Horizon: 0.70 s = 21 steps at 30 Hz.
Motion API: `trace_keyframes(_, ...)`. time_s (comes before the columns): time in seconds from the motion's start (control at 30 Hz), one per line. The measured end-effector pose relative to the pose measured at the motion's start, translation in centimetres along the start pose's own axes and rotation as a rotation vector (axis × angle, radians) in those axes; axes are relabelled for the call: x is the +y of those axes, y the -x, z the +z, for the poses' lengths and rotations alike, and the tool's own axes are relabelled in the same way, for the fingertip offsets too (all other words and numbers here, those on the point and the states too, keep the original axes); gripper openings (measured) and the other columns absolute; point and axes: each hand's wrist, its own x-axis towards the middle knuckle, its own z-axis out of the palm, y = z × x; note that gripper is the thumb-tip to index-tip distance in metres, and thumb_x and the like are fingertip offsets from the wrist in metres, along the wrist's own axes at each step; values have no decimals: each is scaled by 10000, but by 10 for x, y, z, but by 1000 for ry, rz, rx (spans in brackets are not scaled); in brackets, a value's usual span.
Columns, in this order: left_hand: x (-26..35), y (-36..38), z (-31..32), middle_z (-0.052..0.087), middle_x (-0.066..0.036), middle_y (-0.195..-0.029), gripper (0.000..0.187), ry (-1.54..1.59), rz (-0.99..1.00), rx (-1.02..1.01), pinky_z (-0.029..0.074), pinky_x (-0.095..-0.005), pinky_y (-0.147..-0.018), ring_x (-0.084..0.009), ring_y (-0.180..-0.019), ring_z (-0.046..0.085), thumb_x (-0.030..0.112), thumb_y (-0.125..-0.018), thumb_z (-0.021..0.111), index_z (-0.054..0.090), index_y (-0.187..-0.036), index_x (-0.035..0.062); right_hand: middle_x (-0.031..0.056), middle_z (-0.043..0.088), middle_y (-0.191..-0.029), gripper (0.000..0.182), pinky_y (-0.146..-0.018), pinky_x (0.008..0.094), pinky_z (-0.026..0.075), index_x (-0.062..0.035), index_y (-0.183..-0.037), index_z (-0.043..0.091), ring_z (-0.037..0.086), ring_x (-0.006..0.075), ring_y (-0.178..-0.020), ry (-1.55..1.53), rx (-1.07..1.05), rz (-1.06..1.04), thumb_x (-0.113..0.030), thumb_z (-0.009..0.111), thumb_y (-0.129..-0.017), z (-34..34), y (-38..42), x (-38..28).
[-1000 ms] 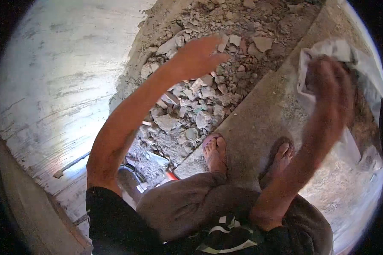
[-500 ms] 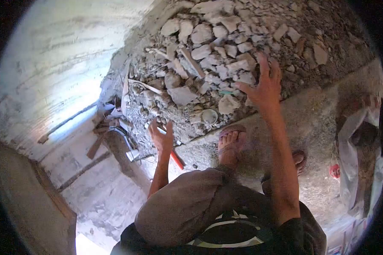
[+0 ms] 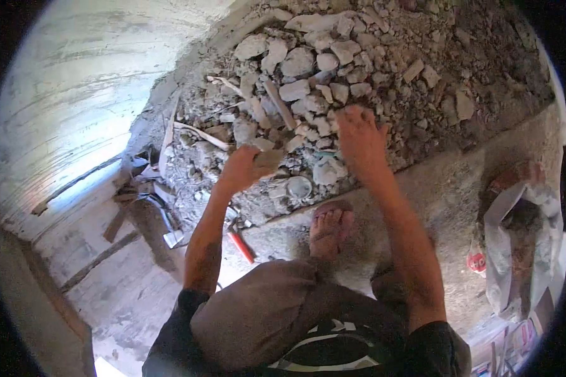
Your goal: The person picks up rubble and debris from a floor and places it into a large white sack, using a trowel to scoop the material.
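Rubble [image 3: 297,63] along wall [image 3: 88,81]. Left hand [image 3: 237,171] pinching flat chunk [image 3: 269,161] at its three o'clock; right hand [image 3: 362,143] over stones [image 3: 360,89], fingers bent, grip unclear.

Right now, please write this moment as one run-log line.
left hand: holds chunk | right hand: at rubble, grip unclear | red tool: lying untouched | bag: open, right side

wall [image 3: 88,94], upper left: whitish, streaked | rubble [image 3: 311,69], top: grey-brown | handle [image 3: 240,246], lower centre: orange-red (quite vivid) | shirt [image 3: 435,352], bottom: black, pale print
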Motion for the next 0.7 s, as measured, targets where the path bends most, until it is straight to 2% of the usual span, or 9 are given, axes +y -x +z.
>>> trace_keyframes(0.07,0,-5,-7,568,-212,-1068,537,82,-35,-12,444,-443,-910,-387,-1058,537,335,-693,793,608,-1064,-6,94,477,-1272,337,-925,676,320,-98,-1167,575,431,342,-1205,-90,-68,-14,-137,571,-833,-14,3,-6)
trace_keyframes(0.13,-1,-11,-13,497,-224,-1223,556,199,82,273,427,-438,-962,-388,-1124,502,320,-708,783,598,-1117,-10,135,468,-1286,400,-935,668,303,-111,-1233,539,402,359,-1257,-60,-18,-48,-130,566,-835,-3,-2,-8)
trace_keyframes(0.23,9,-42,-35,404,-225,-1358,639,90,243,431,389,-442,-1017,-386,-1212,449,308,-715,784,543,-1224,5,154,440,-1311,486,-928,692,313,-139,-1319,472,351,364,-1318,-45,125,-74,-139,568,-843,4,-24,-20)
trace_keyframes(0.3,8,-78,-36,396,-225,-1376,683,192,287,387,379,-448,-1025,-385,-1242,428,317,-701,797,523,-1249,13,156,405,-1347,544,-897,728,333,-175,-1384,400,330,362,-1343,47,116,-252,-160,561,-864,4,-48,-27)
trace_keyframes(0.4,24,-103,-55,389,-228,-1390,780,280,277,280,369,-458,-1032,-386,-1277,399,361,-653,827,498,-1280,31,141,378,-1374,531,-851,753,360,-200,-1387,397,385,361,-1300,92,-82,-152,-172,552,-880,19,-73,-31)
trace_keyframes(0.47,29,-107,-53,390,-230,-1387,831,272,205,213,368,-463,-1031,-388,-1282,392,395,-620,844,495,-1286,41,121,413,-1347,493,-821,756,372,-203,-1363,416,434,360,-1256,48,-15,-152,-173,545,-888,18,-73,-34)
trace_keyframes(0.53,28,-115,-45,431,-202,-1340,889,-115,257,265,386,-481,-1008,-397,-1234,418,430,-533,875,520,-1260,63,88,397,-1392,900,-882,752,359,-231,-1413,345,391,350,-1297,-25,-276,-67,-171,814,-647,3,-77,-36)
trace_keyframes(0.67,39,-85,-37,469,-166,-1277,888,-13,217,315,388,-512,-994,-399,-1191,428,450,-505,878,539,-1255,118,83,444,-1329,816,-879,731,390,-227,-1395,367,397,352,-1288,-70,-291,-86,-141,775,-694,-10,-69,-32)
trace_keyframes(0.7,42,-73,-37,478,-153,-1254,872,-30,192,312,391,-519,-987,-398,-1180,429,461,-509,874,547,-1252,142,71,473,-1291,609,-845,733,392,-215,-1345,419,394,346,-1285,-60,-272,-100,-154,657,-788,-17,-64,-37)
